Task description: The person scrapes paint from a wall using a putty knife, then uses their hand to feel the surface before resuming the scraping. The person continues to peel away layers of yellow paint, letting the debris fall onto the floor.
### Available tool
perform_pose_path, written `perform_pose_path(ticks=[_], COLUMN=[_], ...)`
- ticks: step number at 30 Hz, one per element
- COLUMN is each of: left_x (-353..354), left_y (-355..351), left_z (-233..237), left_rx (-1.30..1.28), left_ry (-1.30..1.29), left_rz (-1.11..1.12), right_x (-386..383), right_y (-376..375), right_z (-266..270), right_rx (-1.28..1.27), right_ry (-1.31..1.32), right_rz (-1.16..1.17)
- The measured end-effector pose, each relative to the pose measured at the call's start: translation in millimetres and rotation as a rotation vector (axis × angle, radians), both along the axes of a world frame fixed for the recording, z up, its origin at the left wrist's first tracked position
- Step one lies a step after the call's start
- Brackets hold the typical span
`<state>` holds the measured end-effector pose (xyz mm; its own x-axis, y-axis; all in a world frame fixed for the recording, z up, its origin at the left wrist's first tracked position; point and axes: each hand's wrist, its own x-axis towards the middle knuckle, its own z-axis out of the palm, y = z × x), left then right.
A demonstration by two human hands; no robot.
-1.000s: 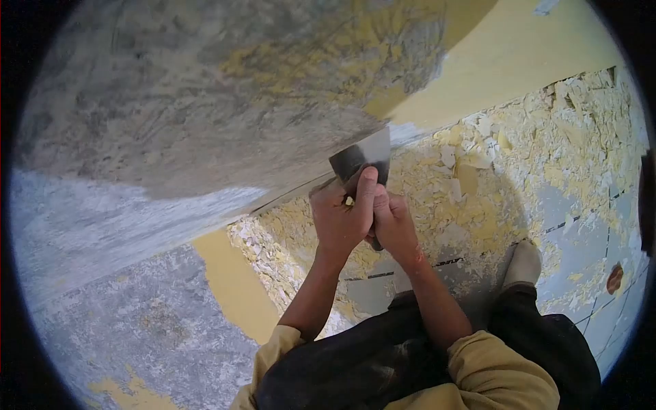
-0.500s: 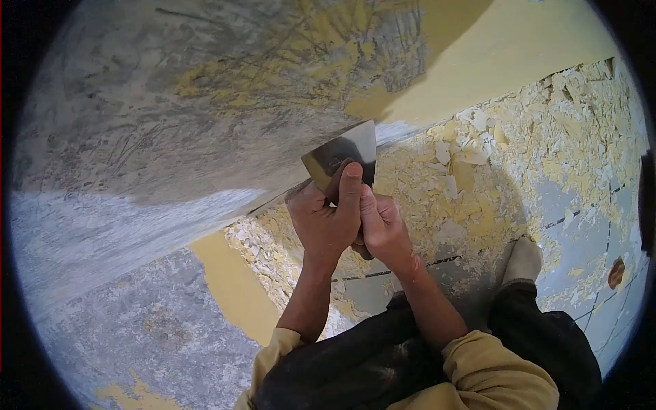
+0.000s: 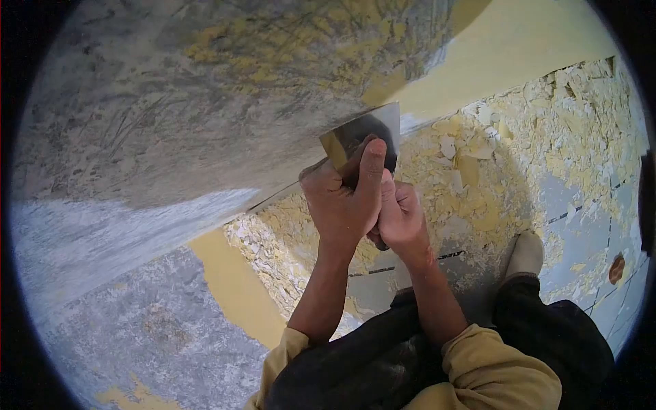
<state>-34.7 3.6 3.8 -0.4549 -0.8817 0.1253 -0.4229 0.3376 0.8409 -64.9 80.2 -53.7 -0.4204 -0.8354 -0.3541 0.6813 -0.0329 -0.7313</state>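
Both my hands are wrapped around the handle of a wide metal scraper (image 3: 379,126). My left hand (image 3: 342,198) is closed nearer the blade, its thumb laid along the tool. Just behind and to the right, my right hand (image 3: 403,222) is closed round the same handle, most of which the fingers hide. The blade's edge lies at the lower part of the wall (image 3: 205,137), beside the border between scraped grey surface and remaining yellow paint (image 3: 506,58).
Yellow and white paint flakes (image 3: 478,184) cover the floor along the wall. Grey-blue floor tiles (image 3: 560,198) show at the right, with a brown spot (image 3: 616,270) on them. My foot (image 3: 525,254) rests among the flakes. Another partly scraped wall (image 3: 164,328) stands at lower left.
Both hands and the scraper have moved a little right and up along the wall. The grip is the same.
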Motion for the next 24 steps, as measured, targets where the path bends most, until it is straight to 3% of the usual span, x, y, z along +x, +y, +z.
perform_pose_path(ticks=[6, 12, 19, 22, 24], left_x=[3.2, 0.0, -1.8, -14.8, -25.7], left_y=[1.0, 5.3, 19.4, 29.7, 30.7], left_z=[5.7, -4.3, -13.7, -10.9, -12.3], left_rx=[0.034, 0.114, 0.212, 0.347, 0.216], left_ry=[-0.077, 0.077, -0.074, -0.075, -0.113], left_rz=[0.027, 0.025, 0.027, 0.028, -0.155], right_x=[4.2, -14.9, -30.5, -39.4, -49.6], right_y=[-1.5, 6.7, 28.0, 40.4, 50.5], right_z=[12.0, -2.3, -31.4, -33.4, -30.0], right_rx=[0.073, -0.078, -0.253, -0.230, -0.119], right_ry=[0.048, -0.036, -0.115, -0.021, -0.056], right_rz=[-0.060, 0.135, 0.250, 0.269, 0.233])
